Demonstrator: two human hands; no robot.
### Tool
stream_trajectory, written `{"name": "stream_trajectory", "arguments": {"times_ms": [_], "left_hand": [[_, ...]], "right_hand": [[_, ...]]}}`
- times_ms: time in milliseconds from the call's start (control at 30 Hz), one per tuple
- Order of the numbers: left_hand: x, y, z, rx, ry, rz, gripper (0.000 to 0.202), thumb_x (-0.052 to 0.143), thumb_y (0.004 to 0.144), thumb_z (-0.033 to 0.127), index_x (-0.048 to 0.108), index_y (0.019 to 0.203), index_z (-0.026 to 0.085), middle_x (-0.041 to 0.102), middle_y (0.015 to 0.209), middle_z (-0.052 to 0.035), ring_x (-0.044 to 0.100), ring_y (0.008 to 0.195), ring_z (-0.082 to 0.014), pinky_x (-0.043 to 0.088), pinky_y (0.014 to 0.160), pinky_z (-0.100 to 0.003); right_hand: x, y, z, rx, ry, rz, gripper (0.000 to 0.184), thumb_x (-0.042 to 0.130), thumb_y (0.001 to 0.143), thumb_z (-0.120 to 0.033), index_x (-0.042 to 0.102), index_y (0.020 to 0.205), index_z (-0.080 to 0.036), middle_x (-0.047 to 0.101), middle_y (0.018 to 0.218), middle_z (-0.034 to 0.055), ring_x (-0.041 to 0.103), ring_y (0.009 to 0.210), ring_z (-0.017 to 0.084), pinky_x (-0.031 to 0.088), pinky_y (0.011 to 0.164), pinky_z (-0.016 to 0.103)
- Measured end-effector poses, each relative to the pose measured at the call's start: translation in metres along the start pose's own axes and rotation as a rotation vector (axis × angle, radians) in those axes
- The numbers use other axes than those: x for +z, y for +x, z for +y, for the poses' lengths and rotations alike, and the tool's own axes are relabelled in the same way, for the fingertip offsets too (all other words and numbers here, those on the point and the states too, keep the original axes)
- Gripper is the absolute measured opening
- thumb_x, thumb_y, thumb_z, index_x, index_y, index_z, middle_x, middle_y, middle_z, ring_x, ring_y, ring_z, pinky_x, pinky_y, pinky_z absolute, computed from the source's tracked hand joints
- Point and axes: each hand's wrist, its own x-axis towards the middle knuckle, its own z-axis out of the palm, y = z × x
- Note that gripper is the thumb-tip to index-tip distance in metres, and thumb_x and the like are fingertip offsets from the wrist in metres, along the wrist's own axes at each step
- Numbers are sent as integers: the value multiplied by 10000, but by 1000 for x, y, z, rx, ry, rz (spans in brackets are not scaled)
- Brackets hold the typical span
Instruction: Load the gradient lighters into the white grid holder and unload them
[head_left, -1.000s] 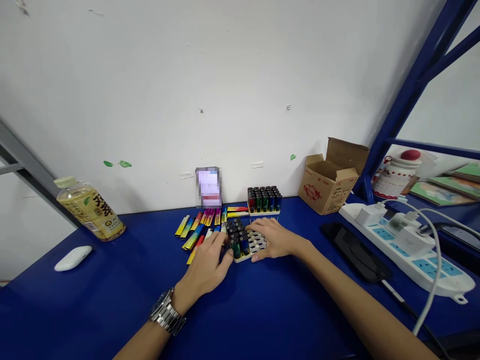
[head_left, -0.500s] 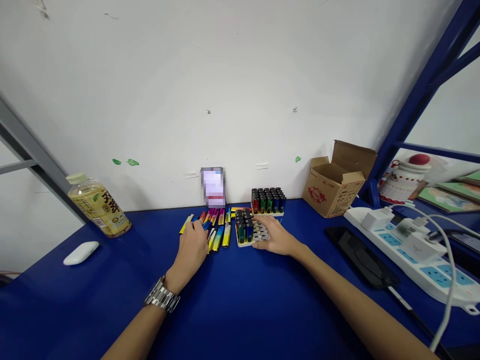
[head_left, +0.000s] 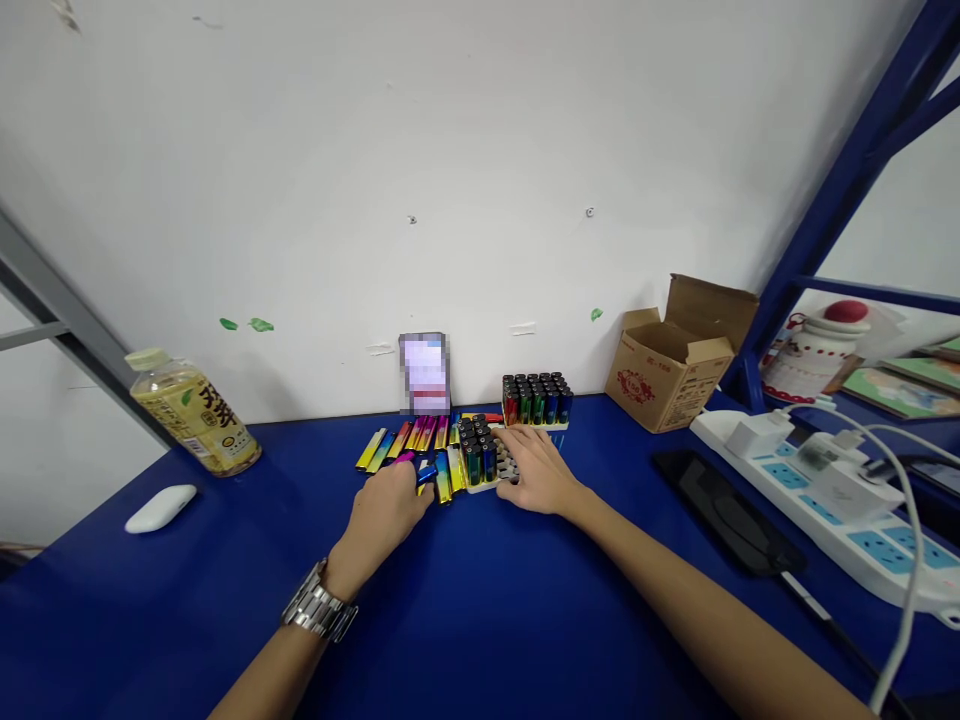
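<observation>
My left hand (head_left: 394, 497) is closed, its thumb and fingers pinching a blue shiny piece that looks like a lighter (head_left: 426, 474). More such lighters, in yellow, blue, red and magenta, lie around it, including a yellow-blue one (head_left: 443, 478) just right of the fingers. My right hand (head_left: 541, 472) grips the right side of a white holed tray (head_left: 510, 466), thumb at the front and fingers over the far part. Upright black-topped lighters (head_left: 480, 462) fill the tray's left part. The holes under my right palm are partly hidden.
Behind stands a second full tray of upright lighters (head_left: 537, 400). A phone (head_left: 425, 375) leans on the wall. Rightward are an open cardboard box (head_left: 660, 375), a black phone (head_left: 727, 510) and a power strip (head_left: 825, 510). A drink bottle (head_left: 193, 415) and white case (head_left: 161, 508) are left.
My left hand has moved slightly right and nearer, now on a blue lighter, uncovering lighters at the left of the pile. The right hand and tray have shifted slightly left.
</observation>
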Motion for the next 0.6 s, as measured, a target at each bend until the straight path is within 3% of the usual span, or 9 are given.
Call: {"name": "stream_trajectory", "arguments": {"times_ms": [100,167,267,400,500,600], "left_hand": [[-4,1,1,-50,-25,16,219,547,708,342,444,557,223,589,595,-66,578,528,-235,336,432,-287],[-7,0,3,-82,-98,91,210,532,699,333,451,542,220,565,557,-43,556,513,-210,340,446,-281],[-11,-5,10,-5,-382,252,151,531,685,338,528,610,206,546,551,3,536,528,-159,380,500,-256],[-13,-19,26,187,-745,295,209,505,732,346,498,586,198,447,493,48,420,465,-95,344,464,-216],[-13,-28,36,316,-836,211,305,488,788,348,416,535,194,400,501,48,370,478,-83,326,459,-208],[-11,-31,39,388,-881,129,323,479,838,374,461,578,183,430,559,33,388,534,-94,352,497,-217]], "right_hand": [[0,-3,-1,-46,5,151,582,569,680,-302,484,1226,-118,574,1176,145,448,1119,310,327,942,449],[1,-5,-2,-84,25,327,455,557,681,-323,536,1095,-136,586,1037,127,482,985,289,357,866,433],[4,-8,-8,-172,75,540,278,498,754,-390,559,911,-169,551,852,89,467,815,249,364,759,405],[5,-11,-30,-287,157,478,329,420,871,-389,591,1018,-150,534,897,94,448,839,233,380,768,391],[3,-14,-48,-250,204,403,360,393,917,-354,590,1138,-149,526,950,100,433,879,230,387,800,389],[1,-15,-57,-178,293,374,282,392,933,-291,618,1075,-202,521,948,78,446,910,219,389,826,379]]}}
